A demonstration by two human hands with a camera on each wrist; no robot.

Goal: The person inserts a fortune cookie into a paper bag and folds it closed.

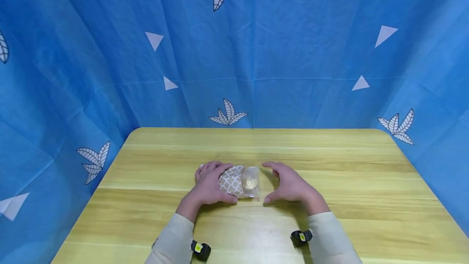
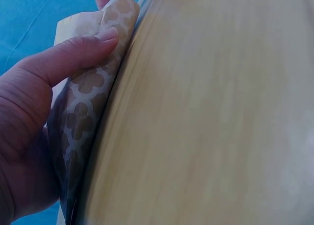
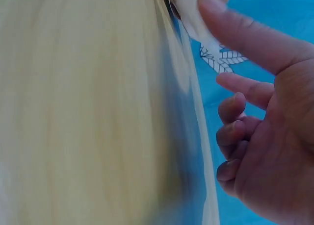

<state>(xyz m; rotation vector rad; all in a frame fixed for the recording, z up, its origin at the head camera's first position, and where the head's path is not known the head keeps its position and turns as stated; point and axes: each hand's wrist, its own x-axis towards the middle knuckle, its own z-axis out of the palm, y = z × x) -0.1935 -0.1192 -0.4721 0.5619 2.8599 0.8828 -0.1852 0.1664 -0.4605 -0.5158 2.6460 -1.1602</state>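
A packet (image 1: 231, 181) with a tan-and-white lattice pattern lies on the table, its clear plastic end (image 1: 251, 181) facing right. Something round and pale yellow shows through that end. My left hand (image 1: 210, 184) grips the packet's left part, thumb along the near side and fingers across the far side. In the left wrist view the thumb presses on the patterned wrapper (image 2: 81, 114). Just right of the clear end, my right hand (image 1: 291, 184) holds nothing, its thumb and index finger spread apart. The right wrist view shows its other fingers (image 3: 233, 132) loosely bent.
The wooden table (image 1: 366, 190) has rounded far corners. A blue curtain (image 1: 293, 52) with leaf and triangle prints hangs behind it and along both sides. Black wrist devices (image 1: 301, 238) hang by both sleeves, low over the table.
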